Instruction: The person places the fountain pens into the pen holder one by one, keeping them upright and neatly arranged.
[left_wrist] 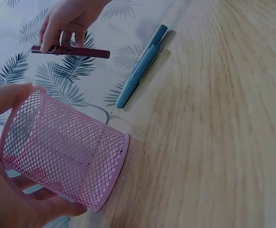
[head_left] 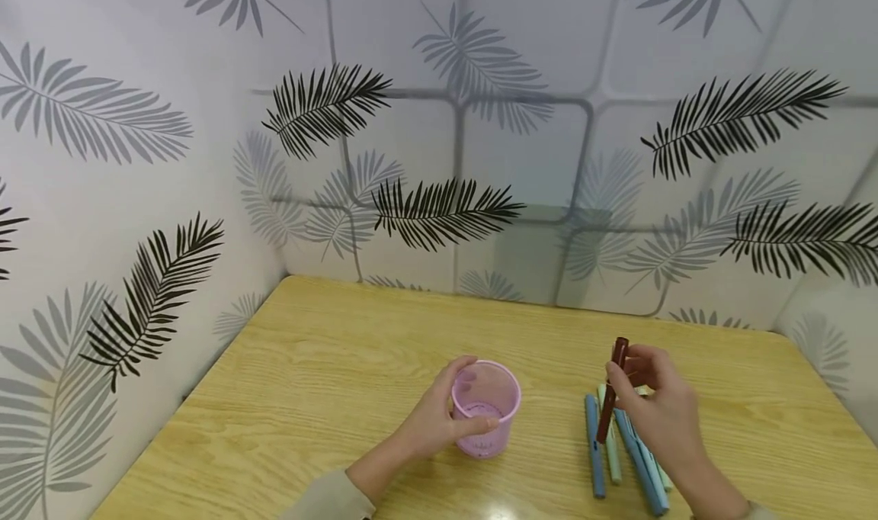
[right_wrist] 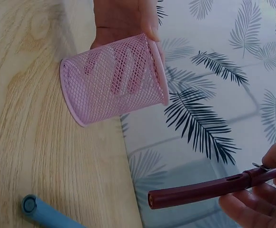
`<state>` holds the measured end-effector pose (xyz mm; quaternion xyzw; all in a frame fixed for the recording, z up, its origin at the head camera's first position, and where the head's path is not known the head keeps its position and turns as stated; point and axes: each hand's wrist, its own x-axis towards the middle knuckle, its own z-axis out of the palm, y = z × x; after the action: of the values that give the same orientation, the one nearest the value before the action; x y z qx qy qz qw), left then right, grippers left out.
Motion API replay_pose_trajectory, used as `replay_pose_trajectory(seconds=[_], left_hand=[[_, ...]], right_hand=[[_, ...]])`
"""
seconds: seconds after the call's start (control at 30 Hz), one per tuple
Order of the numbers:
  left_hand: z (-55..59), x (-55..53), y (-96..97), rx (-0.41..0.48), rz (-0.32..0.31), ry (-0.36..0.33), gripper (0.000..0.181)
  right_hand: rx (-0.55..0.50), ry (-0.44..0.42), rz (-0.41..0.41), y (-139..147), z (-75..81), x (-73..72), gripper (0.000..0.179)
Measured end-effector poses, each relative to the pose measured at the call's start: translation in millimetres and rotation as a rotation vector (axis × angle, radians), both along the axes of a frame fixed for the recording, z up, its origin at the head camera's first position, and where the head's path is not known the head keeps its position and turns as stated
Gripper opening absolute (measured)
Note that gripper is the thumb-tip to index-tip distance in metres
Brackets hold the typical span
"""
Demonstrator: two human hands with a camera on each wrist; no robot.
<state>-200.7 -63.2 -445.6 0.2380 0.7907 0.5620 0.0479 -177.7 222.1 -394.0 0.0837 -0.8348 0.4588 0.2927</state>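
A pink mesh pen holder (head_left: 484, 444) stands upright on the table, and nothing shows inside it. My left hand (head_left: 439, 417) grips it, thumb on the near side and fingers round the back. My right hand (head_left: 661, 398) pinches a dark red pen (head_left: 608, 406) between thumb and fingers, held above the table to the right of the holder. In the right wrist view the pen (right_wrist: 200, 192) has a metal clip near the fingers. Under the right hand lie several blue pens (head_left: 594, 451) and light green pens (head_left: 613, 459), partly hidden by that hand.
The wood-grain table (head_left: 329, 352) reaches back to a wall (head_left: 425, 146) covered in a leaf pattern. Another patterned wall (head_left: 206, 200) borders the left side. In the left wrist view a blue pen (left_wrist: 140, 69) lies beyond the holder.
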Motion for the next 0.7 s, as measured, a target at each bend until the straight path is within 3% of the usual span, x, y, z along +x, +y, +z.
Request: replay_pose_trajectory(seconds=[0.4, 0.7], left_hand=[[1.8, 1.2, 0.3, -0.021, 0.006, 0.005, 0.085], [2.0, 1.3, 0.3, -0.02, -0.006, 0.005, 0.085]], right_hand=[[-0.095, 0.224, 0.173, -34, 8.9, -6.8, 0.033], [-0.184, 0.27, 0.254, -56, 13.6, -13.0, 0.032]])
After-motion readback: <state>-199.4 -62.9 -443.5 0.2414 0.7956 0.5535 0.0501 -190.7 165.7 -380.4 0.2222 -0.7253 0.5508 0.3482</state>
